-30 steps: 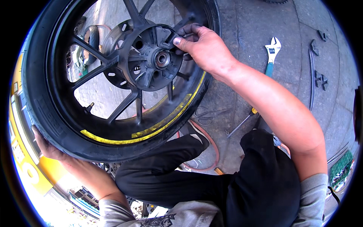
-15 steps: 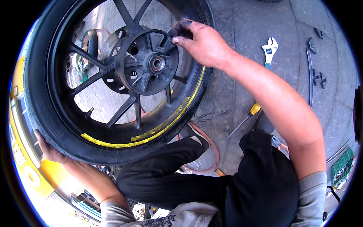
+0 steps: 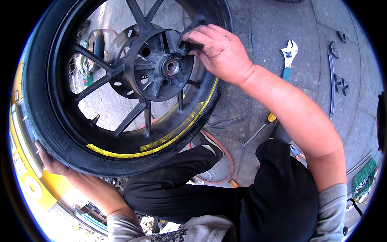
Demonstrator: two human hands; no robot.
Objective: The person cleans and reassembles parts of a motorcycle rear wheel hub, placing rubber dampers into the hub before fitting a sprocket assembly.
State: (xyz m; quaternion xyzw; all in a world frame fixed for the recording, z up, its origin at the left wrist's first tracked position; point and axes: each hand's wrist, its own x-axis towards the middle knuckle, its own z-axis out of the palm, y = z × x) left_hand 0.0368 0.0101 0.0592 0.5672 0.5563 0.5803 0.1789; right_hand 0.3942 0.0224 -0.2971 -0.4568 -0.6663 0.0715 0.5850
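A black motorcycle wheel (image 3: 92,86) with its tyre (image 3: 52,133) leans up in front of my knees, hub side toward me. My left hand (image 3: 58,164) grips the tyre from below at its lower left; part of its fingers is hidden behind the rubber. Over the open hub (image 3: 171,66), my right hand (image 3: 223,48) pinches a black rubber damper block (image 3: 174,42) at the hub's upper right. The block stands partly out of its slot, tilted. My fingertips look smudged black. Around the central bearing, several ribbed compartments are visible.
On the grey floor to the right lie an adjustable wrench (image 3: 288,56), a yellow-handled screwdriver (image 3: 271,117), scissors (image 3: 217,126), a long thin bar (image 3: 331,88) and several black rubber pieces (image 3: 341,84). A reddish hose (image 3: 231,161) curves by my foot. Pliers (image 3: 296,151) lie beside my right knee.
My right hand has moved slightly right and down, its fingers now closed around the damper block, which has come up partly from the hub. The wheel has shifted slightly.
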